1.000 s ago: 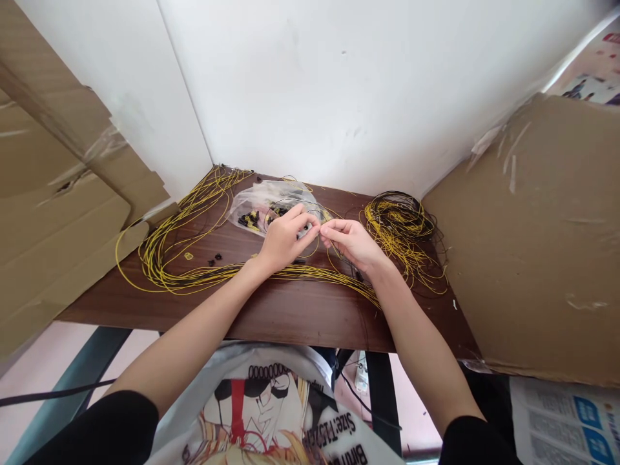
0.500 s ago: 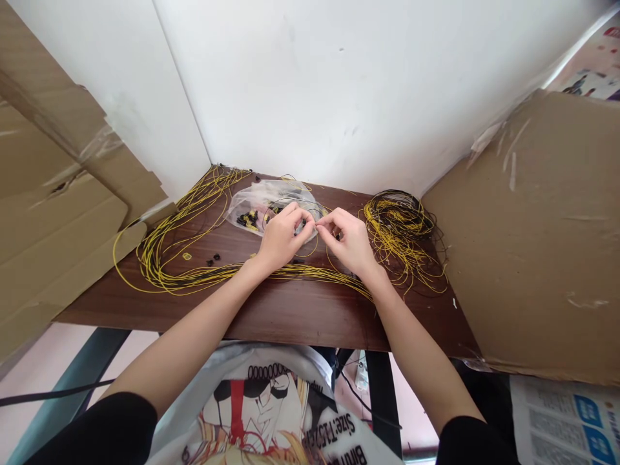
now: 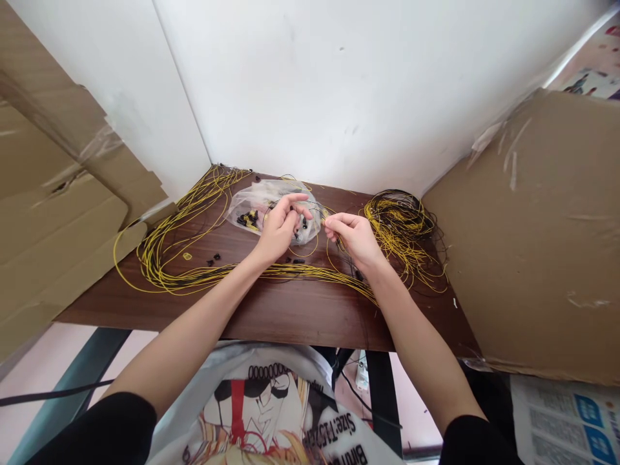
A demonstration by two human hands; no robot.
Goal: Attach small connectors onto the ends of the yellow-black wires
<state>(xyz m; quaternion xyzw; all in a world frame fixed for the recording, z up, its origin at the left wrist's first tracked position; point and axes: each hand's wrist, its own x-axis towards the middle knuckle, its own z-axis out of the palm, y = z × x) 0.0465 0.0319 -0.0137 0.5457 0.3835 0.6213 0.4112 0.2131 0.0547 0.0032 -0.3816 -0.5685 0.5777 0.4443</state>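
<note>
My left hand [image 3: 281, 226] hovers over a clear plastic bag [image 3: 252, 192], with its fingers stretched out and apart and nothing visible in them. Inside the bag lie small black and yellow parts [image 3: 249, 220]. To its right, my right hand [image 3: 356, 237] is closed, thumb and forefinger pinching a thin wire whose tip I cannot make out. Thin yellow and black wires loop beneath both hands. A long bundle of yellow and black wires [image 3: 194, 279] runs across the brown table under my forearms.
A tangled coil of yellow and black wire [image 3: 400, 219] lies at the right. Small black pieces [image 3: 214, 259] and a yellow piece [image 3: 186, 256] rest left of the bag. Cardboard sheets [image 3: 527, 245] flank the table [image 3: 300, 313], with a white wall [image 3: 310, 97] behind.
My hands have come apart from a shared pinch. The left fingers have opened and spread over the bag; the right hand has shifted slightly right, still pinching.
</note>
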